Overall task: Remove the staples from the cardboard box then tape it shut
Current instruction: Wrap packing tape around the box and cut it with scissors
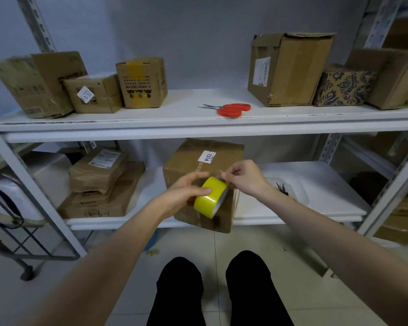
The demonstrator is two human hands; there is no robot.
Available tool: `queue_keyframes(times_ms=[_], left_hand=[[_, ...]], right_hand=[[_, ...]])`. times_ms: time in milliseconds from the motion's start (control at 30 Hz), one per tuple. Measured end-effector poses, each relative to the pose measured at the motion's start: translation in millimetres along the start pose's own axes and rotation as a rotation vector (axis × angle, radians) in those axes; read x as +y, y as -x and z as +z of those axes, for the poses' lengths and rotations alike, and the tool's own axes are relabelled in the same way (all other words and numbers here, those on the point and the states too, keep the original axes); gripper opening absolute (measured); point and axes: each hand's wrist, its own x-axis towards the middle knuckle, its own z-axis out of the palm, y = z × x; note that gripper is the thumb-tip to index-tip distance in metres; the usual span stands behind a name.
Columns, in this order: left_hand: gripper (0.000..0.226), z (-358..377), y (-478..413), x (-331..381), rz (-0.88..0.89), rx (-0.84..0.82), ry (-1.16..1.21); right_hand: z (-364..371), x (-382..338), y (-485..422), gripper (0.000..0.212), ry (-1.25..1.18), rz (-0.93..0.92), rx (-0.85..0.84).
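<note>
The person stands facing the brown cardboard box with the white 1314 label point(198, 158), which sits at the front of the lower white shelf board point(316, 184). Its near corner hangs past the lip, I'd guess so the top is within easy reach. Just in front of the box, the left hand point(186, 194) grips the roll of glossy yellow packing tape point(210, 197), thumb across the outer face and fingers curled round the far side. It holds the roll tilted, with the open core turned towards the other hand. The right hand point(243, 178) has thumb and forefinger pinched together at the roll's upper edge, seemingly on the loose end; the strip itself is too faint to make out. That looks to me like starting the tape, so I judge the staple work done, though I can't spot staples on the box either way. A small dark hand tool point(282, 187) lies on the same board near the right wrist, and red-handled steel scissors point(231, 109) rest on the upper white shelf board point(186, 102), handy for cutting the strip
</note>
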Motion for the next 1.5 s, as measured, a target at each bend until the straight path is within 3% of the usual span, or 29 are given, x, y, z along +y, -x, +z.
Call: queue_keyframes(times_ms=[233, 333, 467, 667, 967, 1167, 1267, 1367, 1433, 1500], left_hand=[[0.024, 13.1, -10.8, 11.1, -0.076, 0.044, -0.273], [0.009, 18.7, -12.9, 11.8, -0.117, 0.056, -0.437], [0.011, 24.3, -14.4, 10.4, -0.16, 0.035, -0.397], [0.022, 26.2, -29.0, 3.5, -0.234, 0.213, -0.319], [0.019, 26.9, -35.7, -0.3, -0.333, 0.218, -0.271], [0.021, 29.2, -36.5, -5.2, -0.422, 0.278, -0.182], [0.036, 26.4, -39.5, -7.6, -0.304, 0.477, -0.255], [0.026, 29.0, -37.1, 0.1, -0.062, 0.664, -0.66], [0.018, 33.3, -37.6, 6.0, 0.164, 0.6, -0.974], [0.032, 37.1, -41.3, 6.6, 0.305, 0.433, -1.224]], right_hand=[[-5.2, 8.6, 3.1, 0.022, 0.175, -0.018, 0.085], [-10.2, 5.0, -7.5, 0.019, 0.184, -0.009, 0.196], [-12.7, 2.1, -22.7, 0.015, 0.301, -0.06, 0.195], [-7.9, 2.5, -43.2, 0.015, 0.352, -0.061, 0.19], [-3.7, 12.2, -48.5, 0.021, 0.428, -0.057, 0.133], [-5.1, 10.6, -46.7, 0.024, 0.638, -0.14, 0.105], [-4.2, 10.0, -48.1, 0.024, 0.691, -0.157, 0.101], [-2.4, 9.3, -48.1, 0.027, 0.734, -0.168, 0.082], [-3.4, 8.1, -48.1, 0.029, 0.757, -0.176, 0.079], [-5.5, 8.2, -48.0, 0.028, 0.78, -0.185, 0.077]])
